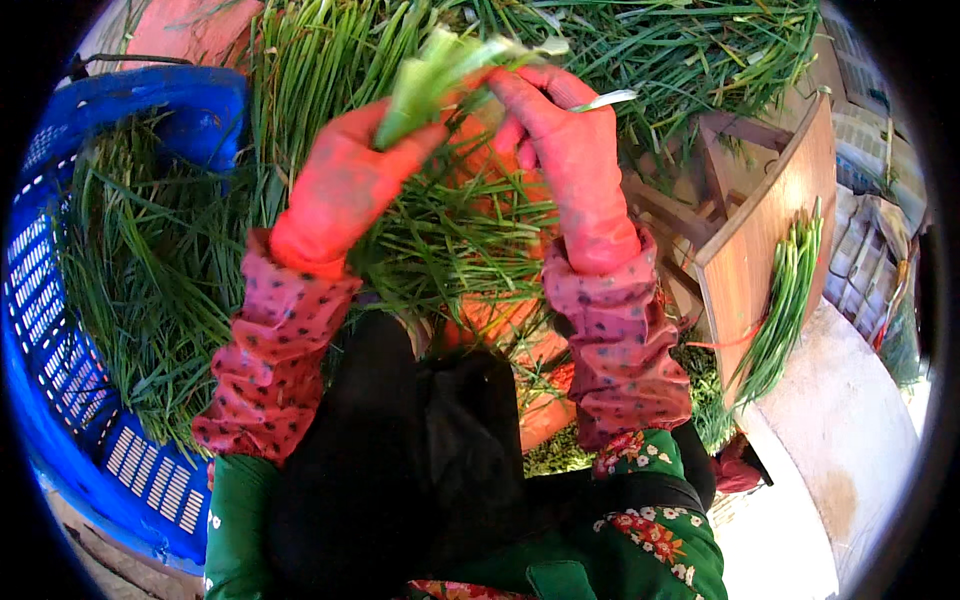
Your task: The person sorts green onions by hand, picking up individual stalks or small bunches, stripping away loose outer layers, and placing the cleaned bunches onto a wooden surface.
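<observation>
While the left hand (pixel 350 185) grips a small bunch (pixel 425 85) above the loose leaves (pixel 430 235), the right hand (pixel 575 150) curls its fingers at the bunch's pale end; blur hides whether they pinch it. Stripping or tidying that end seems the step in hand. The next move likely calls for a steady left grip and a light right-hand pull.

From my station I see a blue slotted basket (pixel 48 325) at far left, a brown wooden panel (pixel 765 225) at right, and a pale crate (pixel 856 60) beyond it.
</observation>
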A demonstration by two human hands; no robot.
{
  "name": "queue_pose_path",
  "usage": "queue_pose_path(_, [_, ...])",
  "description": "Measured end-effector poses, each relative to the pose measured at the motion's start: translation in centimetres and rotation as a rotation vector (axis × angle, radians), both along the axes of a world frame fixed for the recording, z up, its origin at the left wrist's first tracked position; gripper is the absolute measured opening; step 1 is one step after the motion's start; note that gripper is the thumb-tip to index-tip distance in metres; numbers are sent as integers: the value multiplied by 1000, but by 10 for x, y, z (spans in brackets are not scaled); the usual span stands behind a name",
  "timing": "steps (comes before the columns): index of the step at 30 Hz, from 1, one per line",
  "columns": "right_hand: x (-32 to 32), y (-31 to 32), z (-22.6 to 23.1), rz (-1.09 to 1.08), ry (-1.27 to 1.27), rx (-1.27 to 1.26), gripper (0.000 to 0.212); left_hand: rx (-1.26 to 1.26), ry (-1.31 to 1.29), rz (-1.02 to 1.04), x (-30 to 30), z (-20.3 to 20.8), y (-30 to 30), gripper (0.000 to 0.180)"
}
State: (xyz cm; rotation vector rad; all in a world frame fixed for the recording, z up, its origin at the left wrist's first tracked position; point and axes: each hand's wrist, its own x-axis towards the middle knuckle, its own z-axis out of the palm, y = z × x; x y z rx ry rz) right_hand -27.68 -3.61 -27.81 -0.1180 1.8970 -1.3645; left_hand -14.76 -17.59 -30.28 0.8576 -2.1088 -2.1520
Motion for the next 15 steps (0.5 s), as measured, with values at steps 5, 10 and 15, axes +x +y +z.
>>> queue_pose_path(5, [2, 18, 6, 73, 2, 76, 30, 73, -138, -72, 3, 8, -10, 27])
queue_pose_path(10, [29, 124, -105, 821, 282, 1043, 27, 171, -24, 330, 18, 82, -62, 33])
queue_pose_path(15, [66, 139, -158, 738, 847, 824, 21, 86, 339, 178, 40, 113, -98, 36])
